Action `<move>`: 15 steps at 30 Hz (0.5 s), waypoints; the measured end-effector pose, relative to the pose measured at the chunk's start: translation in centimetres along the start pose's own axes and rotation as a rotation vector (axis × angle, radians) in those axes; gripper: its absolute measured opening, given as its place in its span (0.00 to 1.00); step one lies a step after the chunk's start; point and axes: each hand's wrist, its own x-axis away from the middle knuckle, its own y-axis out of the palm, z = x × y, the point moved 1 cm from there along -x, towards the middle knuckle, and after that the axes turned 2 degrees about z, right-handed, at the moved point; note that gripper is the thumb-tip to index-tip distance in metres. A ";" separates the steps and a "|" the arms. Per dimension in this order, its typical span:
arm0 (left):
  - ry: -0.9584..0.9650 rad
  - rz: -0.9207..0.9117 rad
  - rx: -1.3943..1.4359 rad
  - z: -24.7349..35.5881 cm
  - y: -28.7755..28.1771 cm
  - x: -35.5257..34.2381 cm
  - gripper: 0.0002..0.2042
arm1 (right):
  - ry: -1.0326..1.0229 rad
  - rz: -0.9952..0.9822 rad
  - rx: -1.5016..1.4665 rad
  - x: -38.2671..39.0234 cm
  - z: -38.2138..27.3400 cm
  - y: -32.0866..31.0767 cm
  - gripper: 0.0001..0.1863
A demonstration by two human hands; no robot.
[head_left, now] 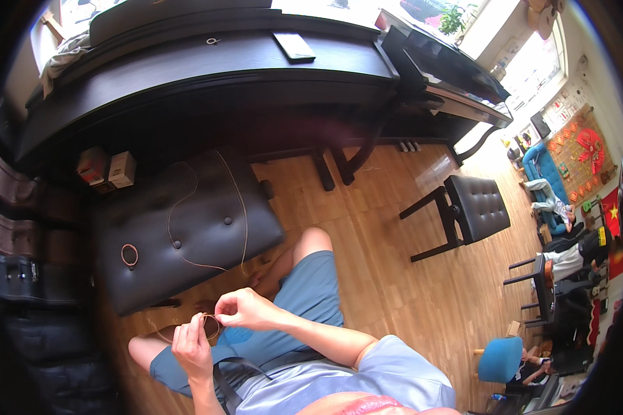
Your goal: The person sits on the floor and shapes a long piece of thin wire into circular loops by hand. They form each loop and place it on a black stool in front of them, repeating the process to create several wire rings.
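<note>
Head view: the left hand (192, 348) and right hand (248, 309) pinch a thin cord loop (210, 316) between their fingers, near the lap (311, 294). Farther out, a long cord (201, 264) crosses the black padded seat (211, 225), a copper-coloured ring (122, 255) lying left.

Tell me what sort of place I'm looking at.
Probably a music shop or teaching studio: a long black piano stands in front, with a tufted bench before it and a similar padded stool to the right.
</note>
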 end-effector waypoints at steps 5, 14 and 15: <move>-0.023 0.026 0.130 0.6 0.5 -0.1 0.07 | 0.064 -0.178 -0.301 0.3 -0.1 0.5 0.08; -0.390 -0.074 0.526 0.4 1.0 -0.1 0.05 | -0.464 0.120 0.165 -0.1 1.2 1.2 0.06; -0.388 -0.077 0.512 0.4 0.9 -0.2 0.05 | -0.388 0.098 0.128 -0.1 1.2 1.3 0.06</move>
